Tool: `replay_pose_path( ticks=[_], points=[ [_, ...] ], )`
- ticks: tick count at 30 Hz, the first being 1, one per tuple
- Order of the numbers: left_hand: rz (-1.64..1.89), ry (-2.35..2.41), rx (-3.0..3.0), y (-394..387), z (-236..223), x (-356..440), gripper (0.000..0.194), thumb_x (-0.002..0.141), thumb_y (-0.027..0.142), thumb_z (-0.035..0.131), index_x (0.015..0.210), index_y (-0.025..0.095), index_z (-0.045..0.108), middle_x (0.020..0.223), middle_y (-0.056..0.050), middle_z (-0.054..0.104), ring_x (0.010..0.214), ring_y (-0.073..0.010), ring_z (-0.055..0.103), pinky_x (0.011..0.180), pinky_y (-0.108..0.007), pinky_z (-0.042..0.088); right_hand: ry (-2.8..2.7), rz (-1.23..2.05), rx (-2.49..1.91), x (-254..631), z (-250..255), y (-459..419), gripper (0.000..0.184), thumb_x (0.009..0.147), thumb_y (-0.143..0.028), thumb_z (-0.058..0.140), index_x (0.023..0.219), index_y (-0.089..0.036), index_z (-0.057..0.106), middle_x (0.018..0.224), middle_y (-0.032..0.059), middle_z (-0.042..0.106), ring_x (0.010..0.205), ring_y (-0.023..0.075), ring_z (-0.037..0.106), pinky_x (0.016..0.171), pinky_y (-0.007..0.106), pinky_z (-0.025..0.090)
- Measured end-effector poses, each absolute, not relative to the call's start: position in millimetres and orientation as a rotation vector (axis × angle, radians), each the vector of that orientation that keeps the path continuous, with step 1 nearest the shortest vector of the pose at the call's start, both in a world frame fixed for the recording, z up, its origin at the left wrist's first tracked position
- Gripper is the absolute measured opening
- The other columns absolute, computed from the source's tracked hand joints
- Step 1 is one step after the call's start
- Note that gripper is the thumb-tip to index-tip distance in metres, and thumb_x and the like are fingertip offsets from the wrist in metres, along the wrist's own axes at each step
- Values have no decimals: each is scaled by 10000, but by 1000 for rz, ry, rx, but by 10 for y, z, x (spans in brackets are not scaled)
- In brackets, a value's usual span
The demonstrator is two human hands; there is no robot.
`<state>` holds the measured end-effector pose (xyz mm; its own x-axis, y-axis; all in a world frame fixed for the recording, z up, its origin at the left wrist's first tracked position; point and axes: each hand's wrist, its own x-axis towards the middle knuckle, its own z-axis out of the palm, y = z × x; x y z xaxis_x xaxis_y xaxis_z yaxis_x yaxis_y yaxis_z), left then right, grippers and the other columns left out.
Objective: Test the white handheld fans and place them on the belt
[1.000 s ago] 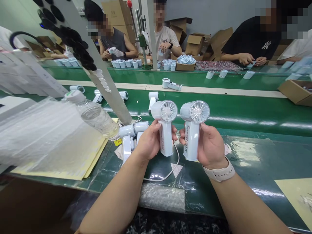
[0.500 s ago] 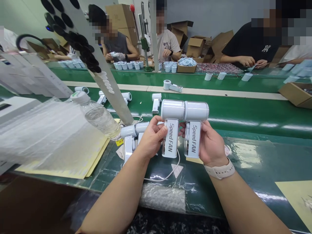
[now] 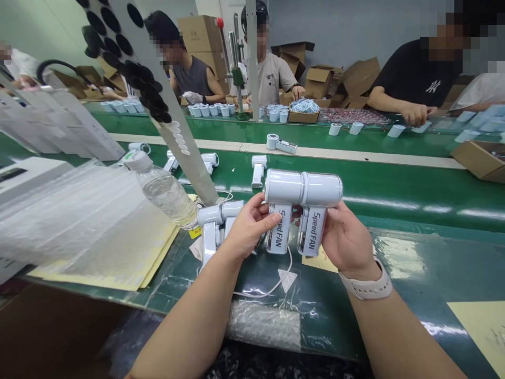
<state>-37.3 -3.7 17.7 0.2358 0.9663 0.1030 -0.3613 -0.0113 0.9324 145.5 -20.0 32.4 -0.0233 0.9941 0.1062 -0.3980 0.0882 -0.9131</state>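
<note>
The fingers (image 3: 265, 220) of the left hand (image 3: 249, 227) are being kept close together and curled around the handle of a white Speed FAN handheld fan (image 3: 279, 229), while the fingers (image 3: 330, 221) of the right hand (image 3: 347, 241) are being wrapped around the handle of a second Speed FAN handheld fan (image 3: 311, 230), with neither being pinched at the tip. Both fans are being held just above the green conveyor belt (image 3: 394, 202), their heads touching side by side and their handles splayed slightly apart. Compared with the earliest frame, the fans have been turned so that the rounded backs of the heads are being shown instead of the grilles, and the printed labels are being brought into view. Compared with the frame just before, the pair is being tilted, with the handles angled further apart. A cluster of similar fans (image 3: 215, 223) is being left just beside the left hand, and a white cable (image 3: 287, 268) is being left trailing below the handles
</note>
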Motion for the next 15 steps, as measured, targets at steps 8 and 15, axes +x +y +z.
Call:
replay_pose_path(
  ticks=[8, 15],
  points=[
    [1171, 609, 1942, -126, 225, -325, 312, 707, 284, 789, 1016, 253, 760, 1084, -94, 762, 1061, -312, 682, 1080, -513, 394, -1691, 897, -750, 1821, 300, -534, 592, 770, -172, 783, 1275, -363, 541, 1262, 39, 661, 1247, 309, 564, 1059, 504, 420],
    [1157, 723, 1968, -146, 225, -255, 266, 703, 281, 797, 968, 294, 775, 1002, -65, 775, 1016, -291, 688, 1185, -583, 215, -1654, 815, -867, 1957, 74, -549, 646, 714, -247, 835, 1289, -341, 557, 1137, 59, 716, 1040, 322, 662, 939, 498, 477]
  ],
)
